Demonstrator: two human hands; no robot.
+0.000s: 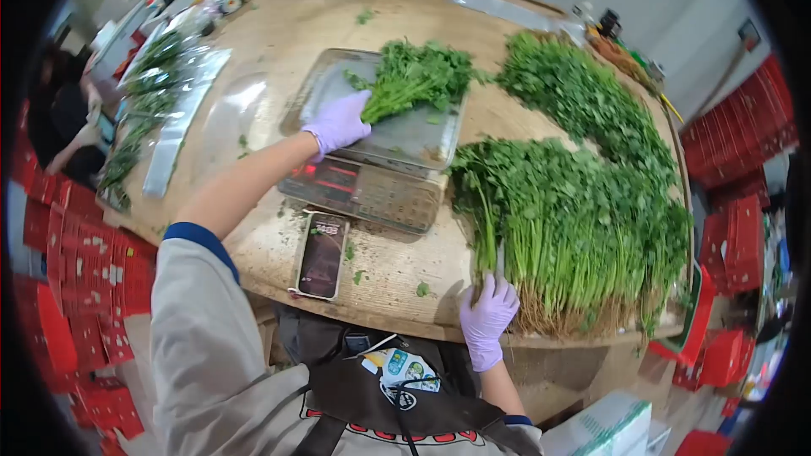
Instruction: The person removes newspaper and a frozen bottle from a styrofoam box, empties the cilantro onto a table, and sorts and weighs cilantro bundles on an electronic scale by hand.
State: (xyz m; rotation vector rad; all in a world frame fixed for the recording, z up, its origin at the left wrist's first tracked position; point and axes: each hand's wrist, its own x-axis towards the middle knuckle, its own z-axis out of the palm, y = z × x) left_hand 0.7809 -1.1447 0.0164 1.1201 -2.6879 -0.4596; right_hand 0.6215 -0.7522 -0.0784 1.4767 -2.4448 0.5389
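Scale digits [338, 171] blurred; left hand [340, 123] hides bunch [416, 76] stem ends.

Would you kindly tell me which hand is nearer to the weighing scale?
Left: the left hand holds greens over the scale; the right hand is farther off, by the herb pile's root end.

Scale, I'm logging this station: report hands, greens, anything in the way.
Left hand gripping bunch of greens over tray. Right hand at left edge of big pile, grip unclear. Phone near scale, apart from both hands; nothing seen blocking.
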